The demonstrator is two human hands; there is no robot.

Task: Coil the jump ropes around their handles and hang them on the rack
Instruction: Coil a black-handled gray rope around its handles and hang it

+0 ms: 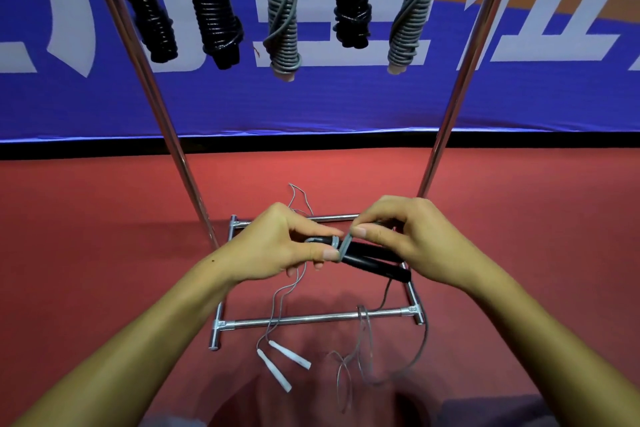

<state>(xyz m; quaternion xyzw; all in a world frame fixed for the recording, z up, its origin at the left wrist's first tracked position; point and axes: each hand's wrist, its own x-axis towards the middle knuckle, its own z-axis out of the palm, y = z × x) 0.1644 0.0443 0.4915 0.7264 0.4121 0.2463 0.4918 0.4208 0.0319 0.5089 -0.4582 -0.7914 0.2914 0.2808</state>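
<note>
Head view: we see the steel rack [460,87] cut off above, its five coiled ropes [218,10] losing their tops. Our left hand [277,246] grips two black handles [374,258] over the rack's base; our right hand [412,236] pinches the grey cord [344,245]. White handles [289,359] lie below.

- A sports hall or gym, by the look of it: red sports flooring [104,236] spreads beneath the hands.
- Beyond the hands, a blue banner [311,97] with large white lettering lines the wall.
- Above them, coiled jump ropes [214,10] hang from a metal rack [322,317].
</note>
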